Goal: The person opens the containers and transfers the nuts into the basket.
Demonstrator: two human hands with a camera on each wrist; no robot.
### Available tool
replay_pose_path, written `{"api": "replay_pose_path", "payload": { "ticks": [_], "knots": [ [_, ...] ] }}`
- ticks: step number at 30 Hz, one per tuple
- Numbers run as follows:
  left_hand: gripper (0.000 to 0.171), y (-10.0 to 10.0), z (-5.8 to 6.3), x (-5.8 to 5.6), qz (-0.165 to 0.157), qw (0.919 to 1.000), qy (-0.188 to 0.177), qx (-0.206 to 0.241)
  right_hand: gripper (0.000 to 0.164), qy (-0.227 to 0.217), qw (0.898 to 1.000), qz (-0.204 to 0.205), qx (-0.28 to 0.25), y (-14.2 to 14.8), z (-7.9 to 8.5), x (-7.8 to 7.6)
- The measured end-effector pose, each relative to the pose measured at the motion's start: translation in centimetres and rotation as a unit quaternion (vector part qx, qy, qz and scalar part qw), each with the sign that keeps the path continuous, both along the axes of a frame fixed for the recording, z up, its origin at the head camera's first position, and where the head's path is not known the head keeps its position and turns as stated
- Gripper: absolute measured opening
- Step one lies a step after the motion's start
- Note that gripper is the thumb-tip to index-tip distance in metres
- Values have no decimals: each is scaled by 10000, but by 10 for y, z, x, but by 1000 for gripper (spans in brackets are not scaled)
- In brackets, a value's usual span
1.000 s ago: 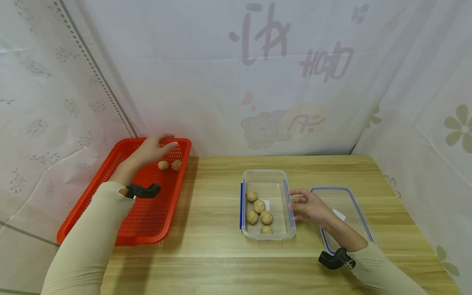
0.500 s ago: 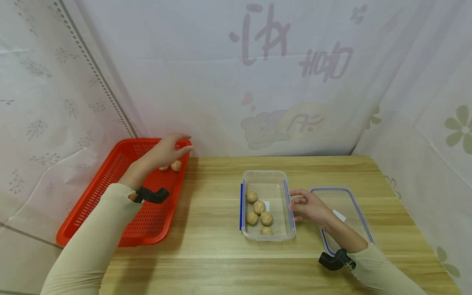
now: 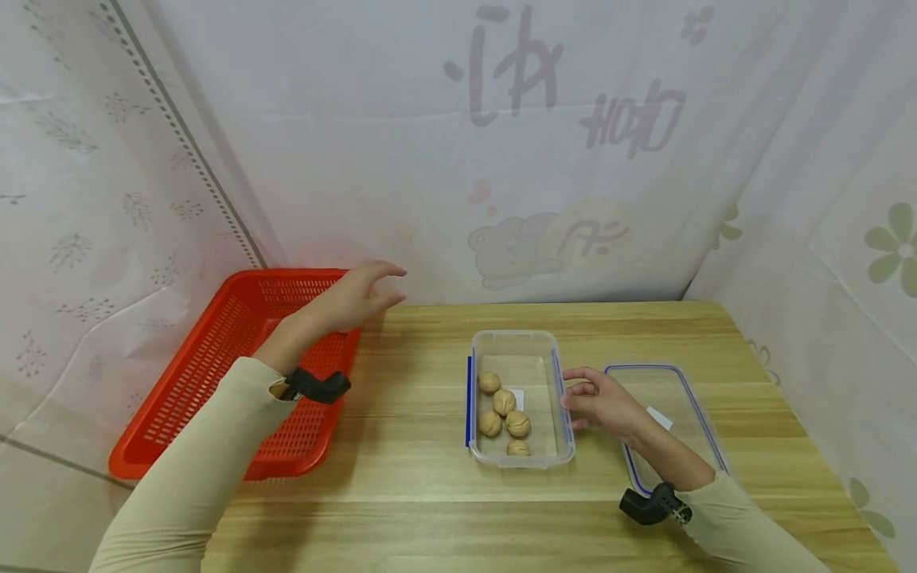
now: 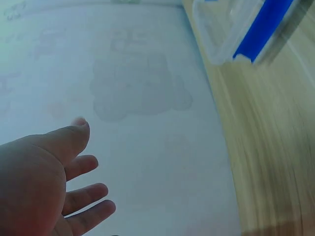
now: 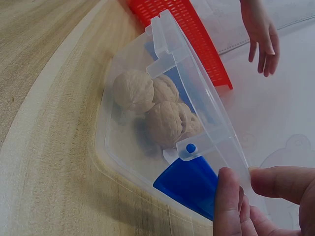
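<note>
Basket [image 3: 204, 378] at left on surface [image 3: 415, 398], container [image 3: 546, 426] at centre, five walnuts [image 3: 505, 402] inside, toward its left, lid [image 3: 684, 410] right of container, partly beneath right forearm [image 3: 673, 454], right grip [image 3: 605, 406] at container's right side, left grip [image 3: 351, 298] over basket's far right corner, curtain [image 3: 423, 159] behind.

Appears booth-like and small: screened on three sides by pale printed curtains [image 3: 387, 159] bearing a cartoon bear [image 3: 503, 248] and flowers [image 3: 901, 248], and furnished with a wood-grain table [image 3: 415, 517]. Cannot be pinned down as home or workplace.
</note>
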State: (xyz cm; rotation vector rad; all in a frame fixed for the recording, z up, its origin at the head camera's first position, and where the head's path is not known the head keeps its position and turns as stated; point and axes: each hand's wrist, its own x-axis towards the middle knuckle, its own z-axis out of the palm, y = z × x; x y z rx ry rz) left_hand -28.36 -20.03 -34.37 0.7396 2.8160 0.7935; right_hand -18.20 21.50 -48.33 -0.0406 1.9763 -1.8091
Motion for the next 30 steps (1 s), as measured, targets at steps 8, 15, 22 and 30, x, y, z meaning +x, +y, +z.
{"api": "replay_pose_path", "payload": {
  "ticks": [8, 15, 22, 30],
  "knots": [
    [51, 31, 1, 10, -461, 9986, 120, -248, 58, -17, 10000, -33, 30, 0, 1, 0],
    [51, 55, 1, 18, -890, 9947, 248, -463, 59, 22, 10000, 7, 60, 0, 2, 0],
    [50, 72, -2, 24, -1185, 9918, 230, -410, 58, 52, 9999, 22, 83, 1, 1, 0],
    [49, 94, -13, 28, -1584, 9857, 213, -532, 58, 25, 10000, 17, 66, 0, 1, -1]
  ]
}}
